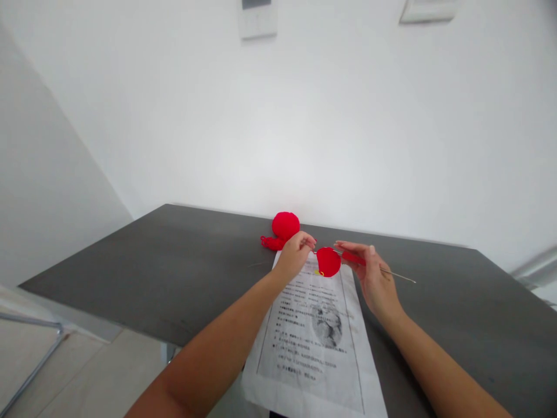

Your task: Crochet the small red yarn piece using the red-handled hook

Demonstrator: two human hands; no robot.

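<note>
A round red crocheted piece (328, 262) hangs between my hands, with a small yellow stitch marker (321, 273) at its lower left edge. My right hand (375, 278) grips a crochet hook (354, 258) by its red handle. The thin metal shaft sticks out to the right behind the hand, and the other end reaches the top of the crocheted piece. Left of the piece, my left hand (296, 254) has its fingers pinched together on a strand of red yarn (314, 251); the fingertips are partly hidden.
A ball of red yarn (286, 224) rests near the wall, a smaller red crocheted bit (272, 242) beside it. Under my hands a printed paper sheet (300, 342) lies on the dark grey table (143, 267) and reaches its front edge. A white wall (261, 128) rises behind.
</note>
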